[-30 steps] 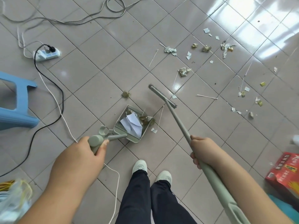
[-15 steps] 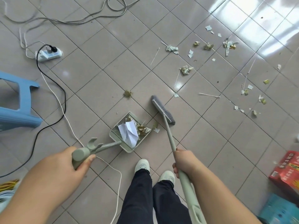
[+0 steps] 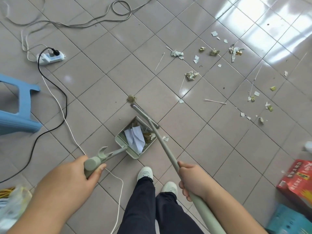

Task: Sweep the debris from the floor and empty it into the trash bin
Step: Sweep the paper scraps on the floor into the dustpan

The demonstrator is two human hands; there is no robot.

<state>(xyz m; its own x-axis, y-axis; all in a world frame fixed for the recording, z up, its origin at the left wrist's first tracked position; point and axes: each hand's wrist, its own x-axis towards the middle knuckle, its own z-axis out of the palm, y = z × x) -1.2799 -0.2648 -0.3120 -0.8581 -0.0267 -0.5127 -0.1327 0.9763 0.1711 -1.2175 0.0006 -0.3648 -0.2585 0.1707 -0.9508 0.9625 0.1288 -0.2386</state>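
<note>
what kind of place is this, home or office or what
Probably an indoor room in a home or small workspace, not certain. It has a glossy tiled floor, a power strip with loose cables, a blue plastic stool and a red carton.

red box [image 3: 297, 181], printed characters too blurred to read

Floor: grey tiles [image 3: 94, 102] laid diagonally, dark grout.
Light: bright glare [image 3: 263, 31] on the tiles at top right.
Furniture: blue stool [image 3: 18, 105] at left.
Cables: power strip [image 3: 50, 56] with black plug; grey cord [image 3: 81, 24] looping along the top.
Right edge: red box [image 3: 298, 184].
</note>
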